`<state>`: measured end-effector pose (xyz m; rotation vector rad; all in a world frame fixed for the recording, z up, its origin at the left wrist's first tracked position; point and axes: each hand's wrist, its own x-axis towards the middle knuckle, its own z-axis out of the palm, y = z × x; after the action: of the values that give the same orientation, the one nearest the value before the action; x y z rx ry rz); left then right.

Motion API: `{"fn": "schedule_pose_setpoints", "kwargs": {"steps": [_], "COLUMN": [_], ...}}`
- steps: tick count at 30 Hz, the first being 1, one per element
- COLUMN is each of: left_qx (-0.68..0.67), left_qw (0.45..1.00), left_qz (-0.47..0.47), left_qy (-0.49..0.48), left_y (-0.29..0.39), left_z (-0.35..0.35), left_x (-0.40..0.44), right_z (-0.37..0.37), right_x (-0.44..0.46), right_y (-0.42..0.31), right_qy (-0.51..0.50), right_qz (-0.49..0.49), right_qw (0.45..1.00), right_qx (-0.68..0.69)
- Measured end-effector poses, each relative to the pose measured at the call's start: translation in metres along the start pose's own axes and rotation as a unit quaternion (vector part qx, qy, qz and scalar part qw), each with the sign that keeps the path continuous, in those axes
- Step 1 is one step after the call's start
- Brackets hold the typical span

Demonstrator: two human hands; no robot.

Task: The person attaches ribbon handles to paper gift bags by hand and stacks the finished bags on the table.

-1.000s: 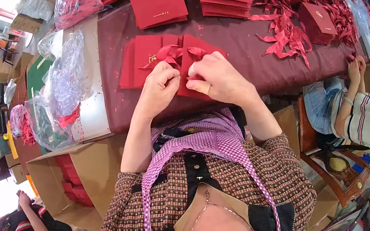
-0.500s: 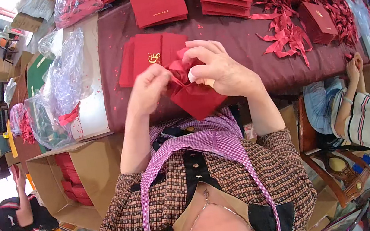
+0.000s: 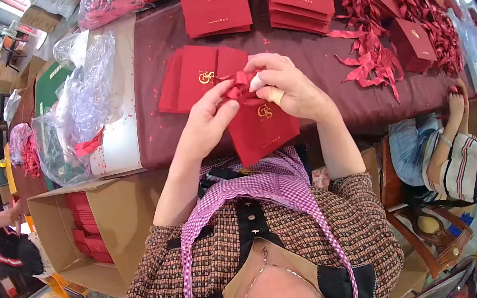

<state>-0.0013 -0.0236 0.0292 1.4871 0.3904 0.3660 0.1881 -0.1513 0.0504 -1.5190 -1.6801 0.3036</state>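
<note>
A red bag with gold lettering (image 3: 265,130) hangs at the table's front edge, below both hands. At its top is a red ribbon bow (image 3: 239,87). My left hand (image 3: 210,116) is closed on the bow's left side, thumb and fingers near each other. My right hand (image 3: 290,86), with pale wraps on its fingers, pinches the ribbon from the right. Just behind my left hand, a fanned pile of red bags (image 3: 190,77) lies on the dark red tablecloth (image 3: 318,87).
Stacks of red bags (image 3: 215,7) stand at the back, with heaped ribbons (image 3: 374,59) at the right. Clear plastic (image 3: 83,91) lies at the left. An open carton (image 3: 131,223) holds red bags below. One person (image 3: 463,161) sits right; another (image 3: 7,246) is at far left.
The bag has turned so its lettered face shows, and the bow now stands between my hands. The view has shifted slightly. The person at far left has moved.
</note>
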Motion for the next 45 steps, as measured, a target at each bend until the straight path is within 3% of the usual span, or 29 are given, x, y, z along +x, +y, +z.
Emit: {"fn": "schedule_pose_setpoints", "kwargs": {"steps": [4, 6, 9, 10, 11, 12, 15, 17, 18, 21, 22, 23, 25, 28, 37, 39, 43, 45], "left_qx": [-0.216, -0.269, -0.272, -0.304, -0.308, -0.302, -0.246, -0.142, -0.098, -0.005, -0.006, 0.002, -0.001, 0.054, 0.051, 0.059, 0.06, 0.177], "left_qw": [0.969, 0.951, 0.938, 0.932, 0.93, 0.931, 0.95, 0.975, 0.971, 0.961, 0.961, 0.962, 0.959, 0.949, 0.945, 0.944, 0.948, 0.922], "left_qz": [0.022, 0.039, 0.071, 0.058, 0.069, 0.069, 0.053, 0.013, 0.071, 0.086, 0.089, 0.09, 0.109, 0.123, 0.12, 0.121, 0.132, 0.207], "left_qy": [0.122, 0.149, 0.203, 0.189, 0.186, 0.191, 0.186, 0.172, 0.208, 0.264, 0.263, 0.257, 0.262, 0.283, 0.3, 0.3, 0.284, 0.276], "left_y": [-0.004, 0.006, -0.003, -0.004, -0.003, -0.002, 0.002, 0.004, 0.004, 0.004, 0.001, -0.004, -0.005, -0.007, -0.011, -0.009, 0.002, 0.02], "left_z": [-0.002, -0.005, -0.006, -0.005, -0.004, -0.005, -0.017, -0.027, -0.028, -0.04, -0.043, -0.047, -0.046, -0.048, -0.07, -0.067, -0.068, -0.072], "left_x": [0.013, 0.015, 0.019, 0.02, 0.022, 0.023, 0.017, 0.011, 0.009, 0.0, -0.002, -0.004, -0.005, -0.01, -0.02, -0.018, -0.011, -0.002], "right_z": [-0.008, -0.011, 0.01, 0.016, 0.026, 0.029, 0.012, -0.008, -0.018, -0.042, -0.04, -0.036, -0.021, 0.021, 0.028, 0.011, -0.039, -0.053], "right_x": [0.003, -0.012, -0.03, -0.032, -0.03, -0.018, -0.001, 0.016, 0.031, 0.082, 0.098, 0.111, 0.143, 0.157, 0.15, 0.158, 0.181, 0.191], "right_y": [0.001, 0.006, 0.025, 0.019, 0.016, 0.005, 0.01, 0.022, 0.022, 0.008, 0.005, 0.003, 0.027, 0.064, 0.077, 0.077, 0.061, 0.053], "right_qy": [0.23, 0.296, 0.277, 0.23, 0.25, 0.298, 0.291, 0.294, 0.299, 0.339, 0.352, 0.362, 0.375, 0.238, 0.183, 0.207, 0.349, 0.433], "right_qz": [0.047, 0.18, 0.142, 0.168, 0.183, 0.195, 0.21, 0.208, 0.183, 0.089, 0.076, 0.09, -0.096, -0.106, -0.115, -0.135, -0.142, -0.135], "right_qw": [0.97, 0.92, 0.851, 0.806, 0.788, 0.723, 0.726, 0.769, 0.793, 0.865, 0.894, 0.927, 0.887, 0.862, 0.853, 0.852, 0.83, 0.851], "right_qx": [-0.07, 0.181, 0.423, 0.518, 0.532, 0.592, 0.587, 0.528, 0.499, 0.359, 0.268, 0.032, -0.251, -0.434, -0.475, -0.461, -0.411, -0.265]}}
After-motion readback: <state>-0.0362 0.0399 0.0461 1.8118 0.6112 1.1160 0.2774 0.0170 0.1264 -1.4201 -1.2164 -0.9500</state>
